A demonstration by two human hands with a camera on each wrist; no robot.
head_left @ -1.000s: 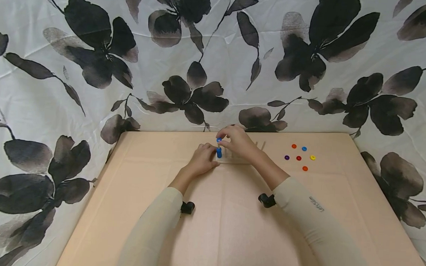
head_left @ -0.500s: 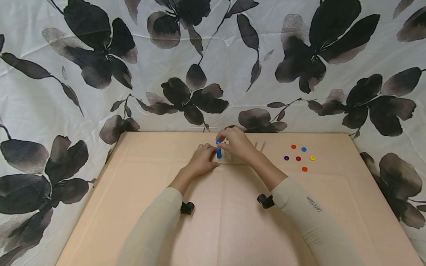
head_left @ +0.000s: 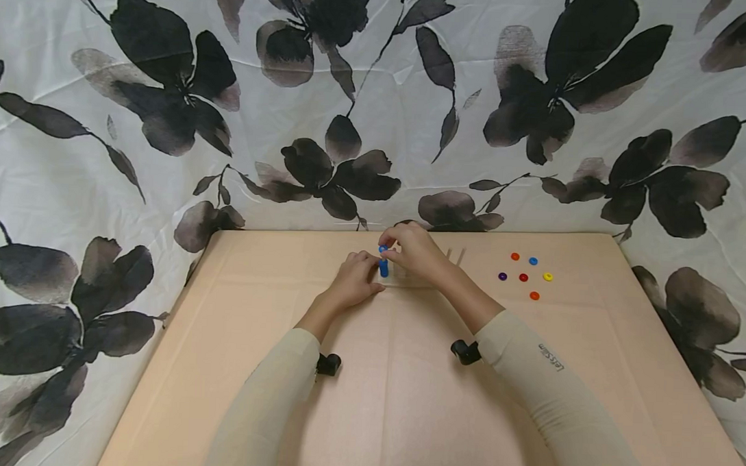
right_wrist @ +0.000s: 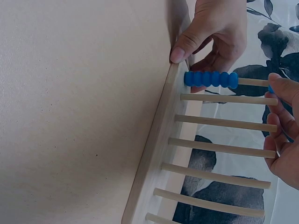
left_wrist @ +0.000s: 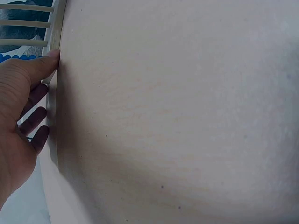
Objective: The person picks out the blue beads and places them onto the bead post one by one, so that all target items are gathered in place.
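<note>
A wooden peg rack stands near the table's far edge, its long base (right_wrist: 152, 151) carrying a row of upright pegs (right_wrist: 224, 122). Several blue beads (right_wrist: 211, 79) are stacked at the bottom of the end peg, bare wood showing above them. My left hand (head_left: 352, 281) grips that end of the base, thumb on the front edge and fingers behind. At the top of the same peg, my right hand (head_left: 417, 254) pinches another blue bead (right_wrist: 271, 89) between thumb and fingers, which partly cover it. Its other fingers lie close to the neighbouring peg tips.
To the right on the table (head_left: 404, 399) lie loose beads: purple (head_left: 502, 276), blue (head_left: 533, 261), yellow (head_left: 547, 277), red (head_left: 523, 278) and orange ones (head_left: 534, 295). A floral cloth (head_left: 377, 110) hangs behind the table's far edge.
The right hand has brought its blue bead slightly lower at the peg's top, mostly in the first half second. The left hand keeps its grip on the base.
</note>
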